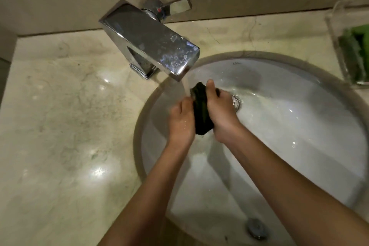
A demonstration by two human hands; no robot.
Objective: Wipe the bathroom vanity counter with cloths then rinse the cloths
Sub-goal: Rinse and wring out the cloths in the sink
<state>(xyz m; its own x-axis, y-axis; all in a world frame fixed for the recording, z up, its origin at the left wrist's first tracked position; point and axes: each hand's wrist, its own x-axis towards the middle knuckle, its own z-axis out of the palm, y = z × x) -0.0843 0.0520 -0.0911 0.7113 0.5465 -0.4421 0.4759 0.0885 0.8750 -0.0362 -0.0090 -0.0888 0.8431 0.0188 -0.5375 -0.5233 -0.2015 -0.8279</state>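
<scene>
Both hands meet over the white basin [299, 126], which is sunk into the right part of the marble tabletop [60, 126]. This keeps any run-off in the bowl and off the stone. The dark cloth [201, 114] is bunched into a tight roll between them. The left hand [181, 122] has its grip clenched on the roll's near side, and the right hand [219, 110] has its grip wrapped over the far side, thumb on top. This looks like squeezing or wringing. The roll's upper end sits just under the spout of the chrome tap [149, 40], which stands by the tabletop's back edge, so the thin stream [186, 90] lands on it. Water pools toward the drain [235, 102] just beyond the right hand. At the tabletop's right edge, a glass dish [339, 50] holding something green [357, 54] stands well apart from the splashing. Rinsing seems under way.
</scene>
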